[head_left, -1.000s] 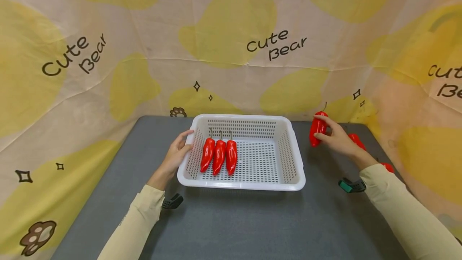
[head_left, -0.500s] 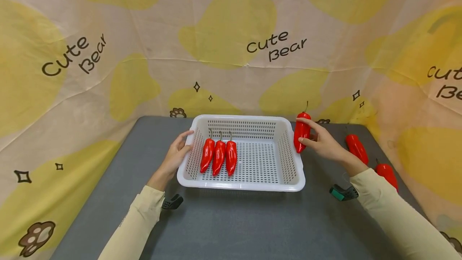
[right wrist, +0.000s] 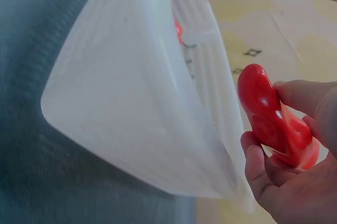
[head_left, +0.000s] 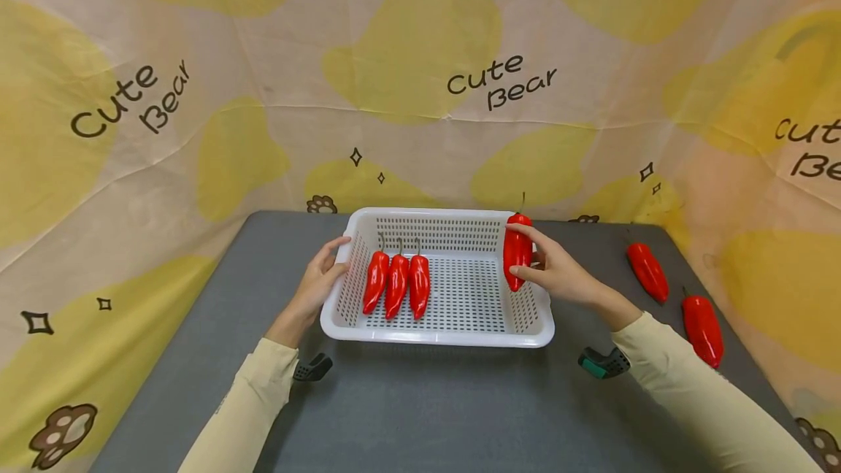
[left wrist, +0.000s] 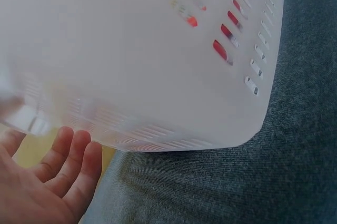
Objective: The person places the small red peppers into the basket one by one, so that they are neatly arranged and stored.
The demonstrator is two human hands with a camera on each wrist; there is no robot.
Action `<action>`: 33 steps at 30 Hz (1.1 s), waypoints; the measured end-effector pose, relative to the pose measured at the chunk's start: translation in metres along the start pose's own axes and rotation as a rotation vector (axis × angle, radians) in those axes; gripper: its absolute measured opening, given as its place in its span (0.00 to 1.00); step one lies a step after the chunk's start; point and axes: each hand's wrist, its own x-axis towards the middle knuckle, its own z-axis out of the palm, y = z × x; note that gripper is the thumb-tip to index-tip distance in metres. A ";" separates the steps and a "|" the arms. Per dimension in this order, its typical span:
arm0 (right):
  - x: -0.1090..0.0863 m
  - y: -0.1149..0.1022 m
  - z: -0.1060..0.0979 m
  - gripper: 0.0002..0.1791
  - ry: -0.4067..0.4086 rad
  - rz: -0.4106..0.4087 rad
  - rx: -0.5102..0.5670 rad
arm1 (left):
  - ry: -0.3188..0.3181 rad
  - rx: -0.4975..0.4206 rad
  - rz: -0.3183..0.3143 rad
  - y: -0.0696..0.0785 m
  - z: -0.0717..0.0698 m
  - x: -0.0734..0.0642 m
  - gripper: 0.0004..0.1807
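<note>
A white perforated plastic basket (head_left: 437, 339) stands on the grey table, with three red peppers (head_left: 397, 287) side by side in its left part. My left hand (head_left: 317, 287) holds the basket's left rim; in the left wrist view its fingers (left wrist: 79, 167) curl up beside the outer wall. Another red pepper (head_left: 517, 250) is gripped between thumb and fingers of my right hand (head_left: 555, 267), stem up, above the basket's right end. The right wrist view has this pepper's glossy lower end (right wrist: 263, 109) higher than the rim.
Two more red peppers lie on the table at the right, one farther back (head_left: 647, 271) and one nearer (head_left: 702, 330), beside my right sleeve. A patterned cloth (head_left: 420, 93) hangs behind the table (head_left: 420, 407) and along both sides.
My right hand has carried its pepper left, from the table's back right to over the basket's right end. The left hand stays at the rim, and the basket stands where it was.
</note>
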 end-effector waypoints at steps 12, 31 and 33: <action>0.010 -0.009 0.033 0.42 -0.093 0.030 0.057 | 0.003 -0.009 -0.006 0.001 -0.001 0.000 0.28; 0.024 -0.015 0.066 0.40 -0.168 -0.024 0.104 | 0.002 0.005 -0.008 0.003 0.001 -0.002 0.28; 0.026 -0.015 0.068 0.39 -0.173 -0.014 0.095 | 0.000 0.000 -0.004 0.002 0.000 -0.002 0.28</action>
